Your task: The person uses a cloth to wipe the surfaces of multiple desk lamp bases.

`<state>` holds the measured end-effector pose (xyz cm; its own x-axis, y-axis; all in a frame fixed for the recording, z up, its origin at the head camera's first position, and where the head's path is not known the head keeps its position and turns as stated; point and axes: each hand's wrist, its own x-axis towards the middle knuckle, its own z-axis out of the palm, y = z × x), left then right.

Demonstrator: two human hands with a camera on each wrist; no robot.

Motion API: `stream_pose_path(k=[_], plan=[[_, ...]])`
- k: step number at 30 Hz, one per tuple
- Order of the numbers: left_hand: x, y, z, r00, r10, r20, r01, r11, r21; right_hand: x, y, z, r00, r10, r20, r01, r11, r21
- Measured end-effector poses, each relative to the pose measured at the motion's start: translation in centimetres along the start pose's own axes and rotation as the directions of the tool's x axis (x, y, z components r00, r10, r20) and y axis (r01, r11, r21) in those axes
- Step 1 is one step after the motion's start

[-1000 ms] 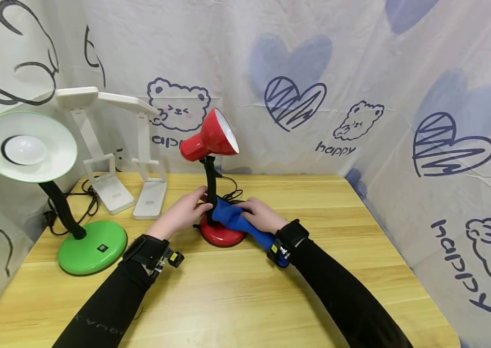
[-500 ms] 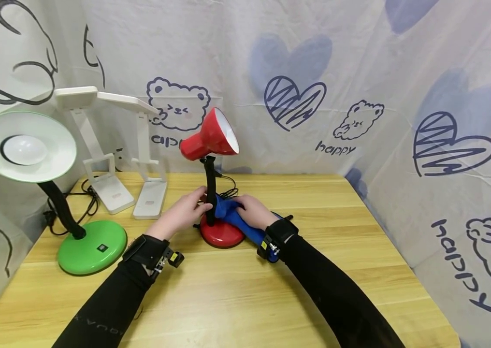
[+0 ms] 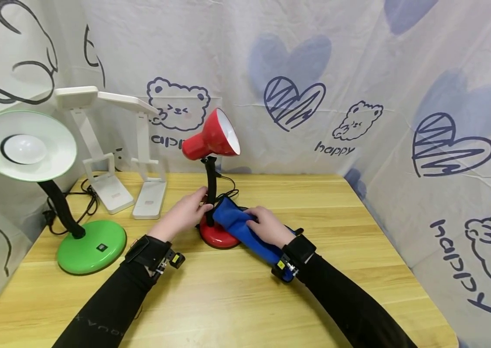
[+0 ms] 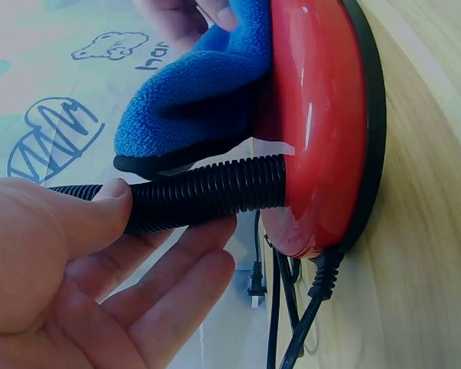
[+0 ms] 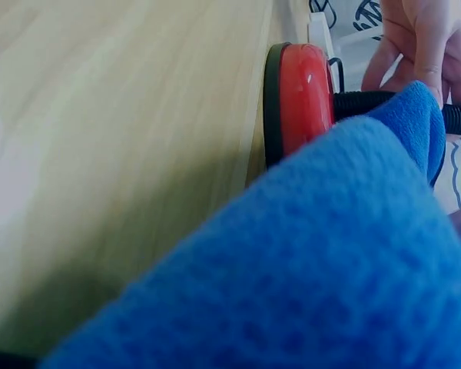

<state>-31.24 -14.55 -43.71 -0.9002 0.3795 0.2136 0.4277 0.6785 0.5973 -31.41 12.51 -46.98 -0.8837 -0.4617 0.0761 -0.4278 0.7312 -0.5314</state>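
Observation:
A red desk lamp (image 3: 211, 137) stands at the middle of the table, with a black ribbed neck (image 4: 215, 187) and a round red base (image 3: 218, 237). My left hand (image 3: 181, 214) grips the neck low down, thumb on one side and fingers on the other in the left wrist view. In my right hand (image 3: 269, 227) is a blue cloth (image 3: 245, 229) with a black edge, lying against the lamp base. The cloth trails back under the right wrist and fills much of the right wrist view, hiding most of the right fingers there.
A green desk lamp (image 3: 92, 246) stands at the left of the wooden table (image 3: 210, 304). Behind it are two white folding lamps (image 3: 150, 198) and black cords (image 3: 91, 193). A printed curtain (image 3: 245, 63) hangs along the back and sides.
The right hand moved left with the cloth toward the lamp neck, then back right and nearer the wearer. The red lamp has shifted slightly. The left hand keeps its grip.

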Motion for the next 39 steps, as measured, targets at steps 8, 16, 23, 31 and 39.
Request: stream_pose_path(k=[8,16,23,31,39], plan=[[-0.1,0.2,-0.1,1.000,0.021,-0.013,-0.020,0.998,0.064,4.2,-1.1,0.9,1.000,-0.017,-0.022,0.017,1.000,-0.016],[-0.2,0.3,-0.1,1.000,0.021,-0.004,-0.021,0.998,0.063,8.0,-2.9,1.3,0.986,-0.082,0.144,0.085,0.996,-0.018],[-0.2,0.2,0.0,0.999,0.035,-0.021,-0.033,0.997,0.064,9.6,-3.7,1.3,0.935,-0.142,0.326,0.149,0.989,0.005],[-0.3,0.2,-0.2,0.999,0.019,-0.042,-0.015,0.996,0.093,10.7,-4.3,1.4,0.881,-0.177,0.438,0.157,0.984,0.083],[-0.3,0.4,-0.2,0.999,0.014,-0.037,-0.010,0.995,0.099,11.5,-3.7,2.1,0.872,-0.164,0.461,0.063,0.972,0.226]])
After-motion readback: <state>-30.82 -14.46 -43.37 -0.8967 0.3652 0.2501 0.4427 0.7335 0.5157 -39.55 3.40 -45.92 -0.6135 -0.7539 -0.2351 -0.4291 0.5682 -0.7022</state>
